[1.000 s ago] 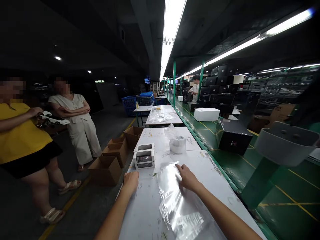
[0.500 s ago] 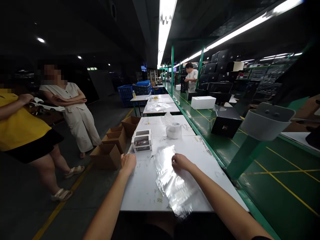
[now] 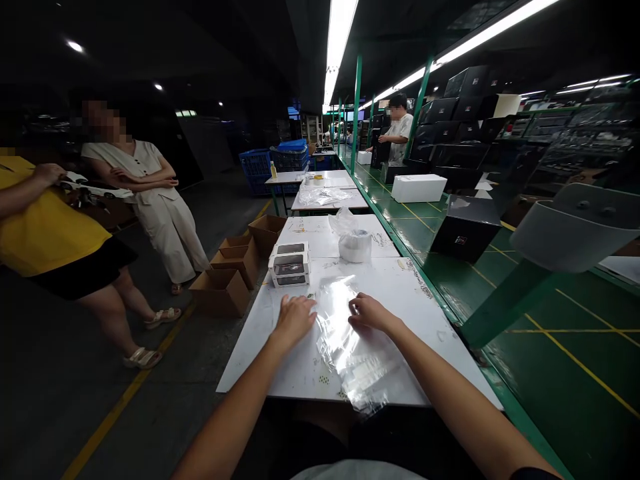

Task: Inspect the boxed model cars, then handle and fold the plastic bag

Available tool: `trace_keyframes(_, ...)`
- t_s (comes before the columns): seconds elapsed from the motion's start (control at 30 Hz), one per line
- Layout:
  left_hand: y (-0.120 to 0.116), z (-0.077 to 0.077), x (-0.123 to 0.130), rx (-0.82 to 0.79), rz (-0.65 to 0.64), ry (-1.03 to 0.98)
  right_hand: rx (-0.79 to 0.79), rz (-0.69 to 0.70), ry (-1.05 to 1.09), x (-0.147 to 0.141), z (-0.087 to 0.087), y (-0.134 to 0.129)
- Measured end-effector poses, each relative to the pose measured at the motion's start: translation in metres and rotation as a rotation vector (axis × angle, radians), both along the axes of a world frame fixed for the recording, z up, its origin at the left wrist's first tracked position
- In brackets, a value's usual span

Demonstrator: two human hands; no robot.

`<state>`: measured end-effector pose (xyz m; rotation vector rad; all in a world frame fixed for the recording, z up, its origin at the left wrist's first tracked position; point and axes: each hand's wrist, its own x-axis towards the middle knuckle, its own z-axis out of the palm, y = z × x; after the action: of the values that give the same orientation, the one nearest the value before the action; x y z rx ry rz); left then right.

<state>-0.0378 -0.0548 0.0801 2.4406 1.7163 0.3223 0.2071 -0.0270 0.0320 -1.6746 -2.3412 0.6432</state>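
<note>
Clear, shiny plastic bags [image 3: 345, 333] lie in a flat stack on the white table [image 3: 425, 333] in front of me, their lower end hanging over the near edge. My left hand [image 3: 296, 317] is just left of the stack, open, with its fingers stretched toward it. On the other side, my right hand [image 3: 371, 312] has its fingers curled together at the bags' right edge, pinching the plastic there. White boxes with dark windows [image 3: 290, 265] stand stacked beyond my left hand. A roll of white material [image 3: 355, 247] sits farther back, crumpled clear plastic beside it.
Open cardboard boxes [image 3: 220, 293] line the floor to the left. Two people stand there, one holding a white toy car [image 3: 107, 190]. To the right are a green post [image 3: 505, 310] with a white holder, a black box [image 3: 465, 230] and a white block [image 3: 419, 188]. Another person stands farther back.
My left hand has moved right, from the table's left side to beside the bags, and its fingers have opened. My right hand stays at the bags' edge. The view has shifted slightly.
</note>
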Motion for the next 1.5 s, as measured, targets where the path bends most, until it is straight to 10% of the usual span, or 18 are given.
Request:
trace_keyframes(0.27, -0.005, -0.020, 0.055, -0.055, -0.136, 0.133, -0.006, -0.073, 0.018, -0.005, 0.001, -0.003)
trace_keyframes(0.77, 0.003, -0.035, -0.031, -0.166, 0.356, -0.483, -0.128, -0.058, 0.085, 0.003, 0.008, -0.002)
trace_keyframes(1.1, 0.020, -0.030, -0.016, -0.131, 0.263, -0.501, -0.185, -0.048, 0.067, 0.005, 0.009, 0.009)
trace_keyframes(1.33, 0.045, -0.004, 0.039, -0.351, -0.145, -0.333, -0.253, 0.061, 0.042, 0.005, 0.019, 0.026)
trace_keyframes(1.5, 0.057, -0.031, 0.069, -0.202, -0.221, -0.201, -0.138, 0.066, 0.122, 0.004, 0.009, 0.029)
